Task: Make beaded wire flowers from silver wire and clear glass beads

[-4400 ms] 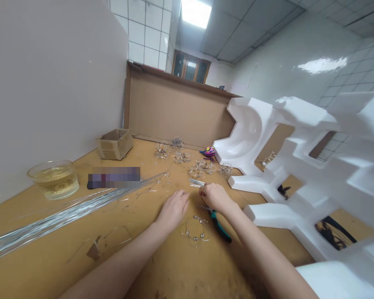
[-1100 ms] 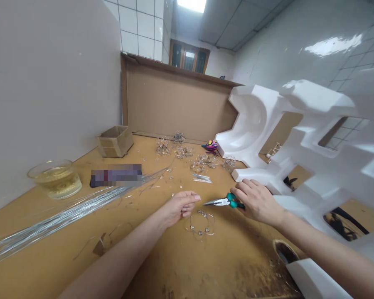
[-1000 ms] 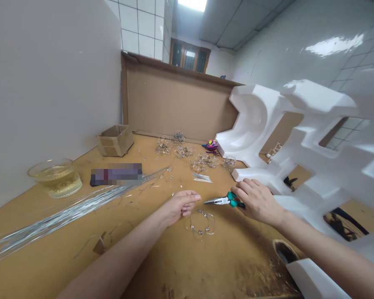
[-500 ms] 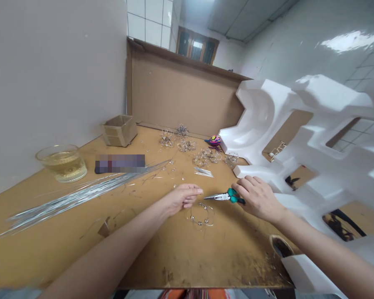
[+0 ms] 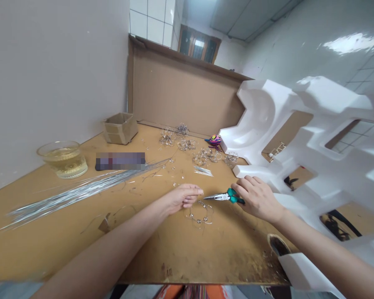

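Observation:
My left hand (image 5: 185, 196) is closed in a pinch, its thumb and forefinger pressed together at the upper edge of a thin wire ring with clear beads (image 5: 199, 220). The exact spot of the pinch is too small to make out. The ring shows just below those fingers, over the tabletop. My right hand (image 5: 256, 194) is wrapped round the green handles of needle-nose pliers (image 5: 221, 197). Their jaws point left, and the tip lies close to my left fingertips. Whether the tip touches the wire I cannot tell.
A bundle of straight wires (image 5: 81, 193) lies left, by a glass of yellowish liquid (image 5: 62, 160) and a cardboard box (image 5: 121, 129). Beaded wire pieces (image 5: 207, 155), short wires (image 5: 203, 170) and a colourful toy (image 5: 215, 140) lie behind. White foam packing (image 5: 268, 104) stands right.
The view has shifted slightly, so the table's items sit a little higher. The ring shows a little further left and up. Both hands and the pliers hold nearly the same pose.

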{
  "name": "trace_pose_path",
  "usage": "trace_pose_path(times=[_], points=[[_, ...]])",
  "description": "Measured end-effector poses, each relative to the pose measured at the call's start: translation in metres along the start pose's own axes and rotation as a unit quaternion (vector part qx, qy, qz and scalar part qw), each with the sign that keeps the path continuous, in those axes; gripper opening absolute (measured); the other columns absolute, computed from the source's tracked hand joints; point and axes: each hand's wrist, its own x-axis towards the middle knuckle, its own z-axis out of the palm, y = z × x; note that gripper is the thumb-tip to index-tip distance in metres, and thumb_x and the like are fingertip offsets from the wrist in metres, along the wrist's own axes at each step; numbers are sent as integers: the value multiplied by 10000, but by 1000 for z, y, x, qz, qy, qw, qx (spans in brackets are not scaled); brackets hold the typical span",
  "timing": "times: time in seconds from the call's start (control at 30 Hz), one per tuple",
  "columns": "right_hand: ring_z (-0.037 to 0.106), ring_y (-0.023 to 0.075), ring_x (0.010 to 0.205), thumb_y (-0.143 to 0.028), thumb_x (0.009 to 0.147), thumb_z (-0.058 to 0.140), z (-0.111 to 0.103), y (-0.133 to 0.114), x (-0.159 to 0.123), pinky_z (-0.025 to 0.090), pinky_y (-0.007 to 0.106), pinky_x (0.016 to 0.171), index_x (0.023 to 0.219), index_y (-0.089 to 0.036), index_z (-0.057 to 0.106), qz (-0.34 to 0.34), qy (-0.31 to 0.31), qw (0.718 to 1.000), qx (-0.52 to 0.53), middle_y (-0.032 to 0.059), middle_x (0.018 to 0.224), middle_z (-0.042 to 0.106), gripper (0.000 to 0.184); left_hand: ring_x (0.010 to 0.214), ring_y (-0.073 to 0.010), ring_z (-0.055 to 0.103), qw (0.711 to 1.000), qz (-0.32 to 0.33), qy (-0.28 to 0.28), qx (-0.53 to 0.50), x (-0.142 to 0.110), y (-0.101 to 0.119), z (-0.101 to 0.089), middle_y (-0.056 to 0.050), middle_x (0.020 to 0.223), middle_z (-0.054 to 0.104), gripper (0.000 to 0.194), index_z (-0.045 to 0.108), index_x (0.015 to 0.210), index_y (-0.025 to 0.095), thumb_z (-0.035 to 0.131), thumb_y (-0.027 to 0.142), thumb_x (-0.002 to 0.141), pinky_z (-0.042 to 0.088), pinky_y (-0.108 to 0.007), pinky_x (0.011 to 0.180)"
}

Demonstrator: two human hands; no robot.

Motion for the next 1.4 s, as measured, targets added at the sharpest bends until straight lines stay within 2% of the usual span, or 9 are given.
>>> trace_pose_path(times=[0.23, 0.37, 0.47, 0.57, 0.67, 0.83, 1.0, 1.23, 1.4], points=[[408, 187, 695, -203, 804, 457, 3, 1, -1, 269, 314, 628, 938, -191, 565, -8, -10, 1000, -14, 58, 755, 521, 172, 379, -21, 135, 1000, 9, 6, 11, 2, -2, 0, 117, 430, 257, 235, 501, 700, 147, 682, 290, 655, 85, -179, 375], [441, 181, 696, -174, 779, 463, -1, 0, 2, 279, 293, 604, 908, -188, 573, 1, -36, 999, 36, 63, 756, 537, 171, 372, -21, 146, 999, 35, 27, 16, 4, -3, 2, 114, 432, 275, 243, 510, 688, 151, 689, 307, 638, 80, -187, 374], [471, 156, 639, -163, 698, 501, -9, 3, 7, 276, 257, 543, 817, -200, 565, 27, -123, 982, 140, 37, 717, 553, 141, 364, -22, 178, 991, 78, 75, 79, 7, -8, 8, 101, 444, 336, 235, 530, 682, 151, 678, 330, 640, 96, -191, 372], [455, 117, 528, -121, 602, 499, -17, 10, 12, 268, 218, 484, 744, -223, 540, 52, -237, 937, 251, -20, 611, 546, 179, 367, -27, 240, 968, 133, 120, 177, 10, -15, 15, 82, 461, 406, 224, 553, 663, 147, 654, 347, 659, 143, -191, 376], [438, 103, 489, -103, 570, 486, -22, 15, 12, 272, 204, 464, 712, -231, 533, 71, -282, 911, 292, -43, 554, 534, 197, 360, -30, 274, 958, 145, 128, 212, 11, -19, 18, 80, 457, 428, 223, 566, 670, 150, 640, 360, 673, 182, -185, 375], [478, 119, 523, -105, 551, 492, -25, 20, 7, 272, 215, 473, 700, -237, 543, 89, -276, 919, 267, -37, 580, 569, 206, 329, -55, 392, 972, 59, 91, 207, 9, -13, 13, 77, 436, 467, 301, 555, 720, 159, 663, 427, 635, 295, -180, 362], [522, 137, 559, -106, 560, 500, -27, 28, -2, 290, 228, 507, 718, -248, 554, 90, -265, 928, 245, -28, 612, 594, 219, 421, -97, 522, 981, 41, 56, 181, 4, -1, 10, 22, 488, 565, 297, 509, 707, 162, 683, 386, 619, 394, -204, 430], [538, 149, 605, -124, 587, 511, -28, 30, -4, 312, 238, 534, 769, -245, 558, 69, -246, 940, 227, -6, 691, 596, 223, 405, -55, 393, 955, 69, 46, 286, 2, -2, 9, 64, 488, 470, 188, 540, 676, 165, 629, 330, 681, 291, -170, 395], [523, 181, 724, -217, 684, 521, -36, 27, -3, 342, 272, 610, 928, -203, 569, 67, -148, 976, 143, 53, 791, 574, 250, 382, -35, 284, 981, 70, 60, 171, 5, -2, 3, 83, 474, 392, 236, 481, 665, 167, 634, 346, 674, 190, -171, 387]])
